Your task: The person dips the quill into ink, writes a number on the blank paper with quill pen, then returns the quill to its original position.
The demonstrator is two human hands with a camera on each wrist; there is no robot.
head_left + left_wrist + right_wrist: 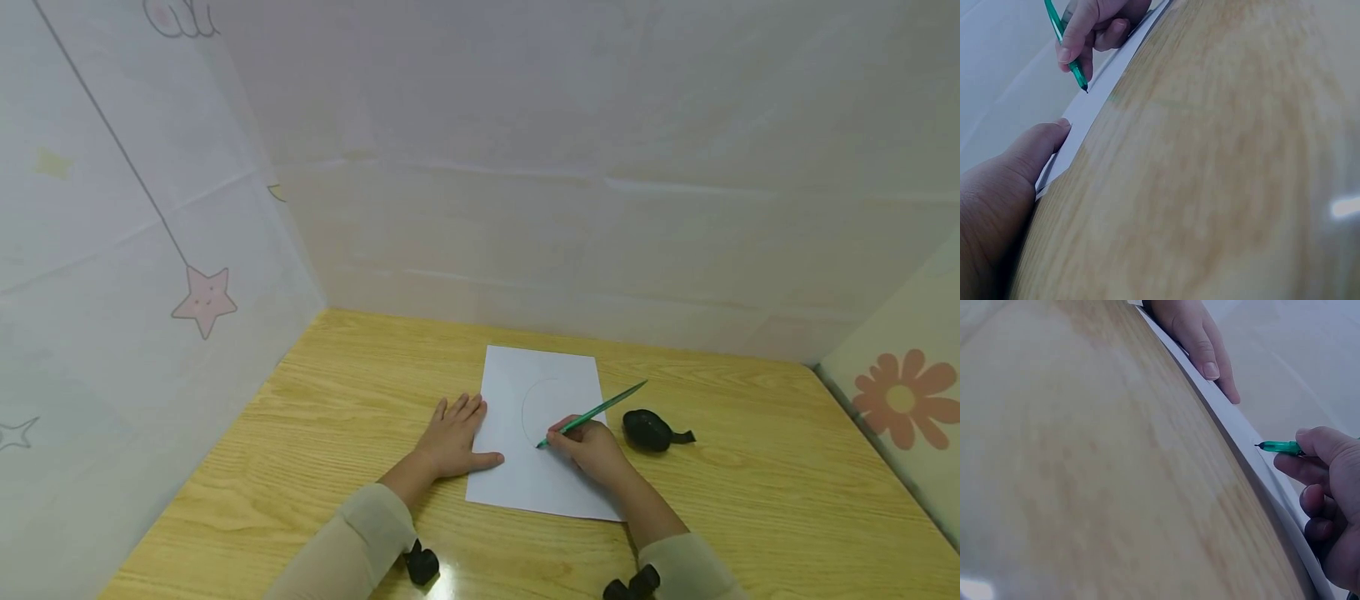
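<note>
A white sheet of paper lies on the table, with a thin curved line like the left half of a circle drawn on it. My right hand pinches a green pen between thumb and fingers, its dark tip at the lower end of the curve. In the right wrist view the pen's green barrel slants toward the sheet, and the other fingers are curled under. My left hand rests with fingers spread across the sheet's left edge, its thumb on the paper.
A black rounded object with a short tab lies on the wooden table just right of the sheet. Pale printed sheeting hangs behind the table and at both sides. Black devices are strapped at both wrists.
</note>
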